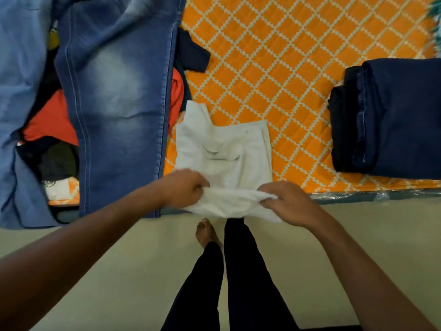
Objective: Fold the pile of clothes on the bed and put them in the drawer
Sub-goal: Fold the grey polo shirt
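Observation:
A white garment (224, 149) lies partly folded on the orange patterned bed (298, 56), its near edge lifted off the mattress. My left hand (183, 187) pinches that edge at the left, and my right hand (286, 201) grips it at the right, both at the bed's front edge. To the left spreads the unfolded pile: faded blue jeans (114, 91) draped over a red garment (52, 115), dark clothes (57, 158) and a lighter blue denim piece (16, 91). The drawer is not in view.
A stack of folded dark navy and black clothes (391, 115) sits at the bed's right. A dark garment (193, 51) pokes out beside the jeans. The beige floor (381, 230) lies below the bed edge, with my legs (238, 271) in black trousers standing close to it.

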Demonstrator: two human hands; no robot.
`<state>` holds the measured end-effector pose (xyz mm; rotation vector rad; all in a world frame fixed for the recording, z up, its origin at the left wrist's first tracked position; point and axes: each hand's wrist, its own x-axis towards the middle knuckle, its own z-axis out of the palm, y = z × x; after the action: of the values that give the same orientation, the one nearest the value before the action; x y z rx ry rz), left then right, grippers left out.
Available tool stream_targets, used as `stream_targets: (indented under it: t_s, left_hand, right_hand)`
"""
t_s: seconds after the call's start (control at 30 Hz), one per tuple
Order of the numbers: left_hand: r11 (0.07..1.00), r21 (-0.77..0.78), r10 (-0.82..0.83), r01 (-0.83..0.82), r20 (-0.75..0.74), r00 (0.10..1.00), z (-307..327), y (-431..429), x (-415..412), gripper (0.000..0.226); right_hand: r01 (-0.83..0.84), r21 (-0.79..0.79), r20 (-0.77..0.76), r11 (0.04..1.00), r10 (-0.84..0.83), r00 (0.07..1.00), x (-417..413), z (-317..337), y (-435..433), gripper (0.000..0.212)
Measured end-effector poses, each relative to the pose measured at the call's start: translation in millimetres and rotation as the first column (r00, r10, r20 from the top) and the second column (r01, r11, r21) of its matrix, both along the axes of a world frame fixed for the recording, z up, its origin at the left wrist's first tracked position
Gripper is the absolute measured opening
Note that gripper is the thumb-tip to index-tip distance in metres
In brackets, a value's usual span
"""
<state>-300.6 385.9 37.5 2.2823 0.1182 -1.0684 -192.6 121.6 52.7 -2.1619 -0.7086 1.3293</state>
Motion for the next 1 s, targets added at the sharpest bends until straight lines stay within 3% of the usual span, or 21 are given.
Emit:
stream_targets:
  t_s: [0.1,0.17,0.27,0.33,0.4,0.47,0.5,0.57,0.63,0.73,0.83,0.93,1.0]
  left_hand:
    - [0.975,0.093,0.188,-0.2,0.128,0.974,6,29,55,0.036]
    - [0.943,0.2,0.23,-0.267,0.19,0.955,4,49,91,0.039]
    - [0.883,0.391,0.221,-0.261,0.145,0.964,-6,63,119,0.03]
    - [0.807,0.504,0.216,-0.307,0.231,0.948,-16,64,120,0.029]
    - [0.75,0.495,0.188,-0.438,0.476,0.859,-25,60,113,0.033]
    - [0.772,0.359,0.153,-0.525,0.696,0.702,-28,47,96,0.032]
    - [0.799,0.318,0.119,-0.51,0.748,0.653,-28,37,85,0.034]
    - [0.851,0.327,0.048,-0.412,0.732,0.679,-35,12,61,0.046]
    - [0.871,0.366,0.026,-0.328,0.633,0.774,-50,-11,35,0.057]
    - [0.808,0.372,0.237,-0.456,0.503,0.831,-75,-19,14,0.068]
    - [0.655,0.278,0.559,-0.702,0.446,0.699,-79,-14,14,0.083]
    - [0.56,0.169,0.665,-0.811,0.492,0.561,-71,-12,17,0.087]
    - [0.454,0.017,0.812,-0.891,0.404,0.421,-69,-11,19,0.091]
  right_hand:
    - [0.201,0.073,0.07,0.977,-0.206,0.976,45,-4,22,0.016]
    - [0.259,0.149,0.141,0.954,-0.279,0.95,81,-14,48,0.007]
    - [0.287,0.169,0.161,0.943,-0.313,0.936,114,-42,82,0.01]
    - [0.313,0.113,0.241,0.943,-0.332,0.912,119,-66,93,0.022]
    - [0.33,0.116,0.507,0.937,-0.341,0.791,112,-75,95,0.034]
    - [0.251,0.268,0.729,0.93,-0.366,0.578,92,-70,93,0.031]
    - [0.177,0.348,0.763,0.921,-0.387,0.517,76,-65,94,0.028]
    - [0.007,0.344,0.781,0.939,-0.29,0.553,42,-63,96,0.032]
    - [-0.083,0.16,0.763,0.984,-0.07,0.642,12,-73,94,0.044]
    - [0.112,-0.049,0.683,0.993,-0.049,0.729,17,-99,80,0.058]
    - [0.313,-0.105,0.609,0.944,-0.188,0.771,39,-108,64,0.068]
    - [0.413,-0.033,0.572,0.91,-0.321,0.755,43,-97,62,0.072]
    - [0.529,0.003,0.439,0.849,-0.477,0.762,38,-90,63,0.079]
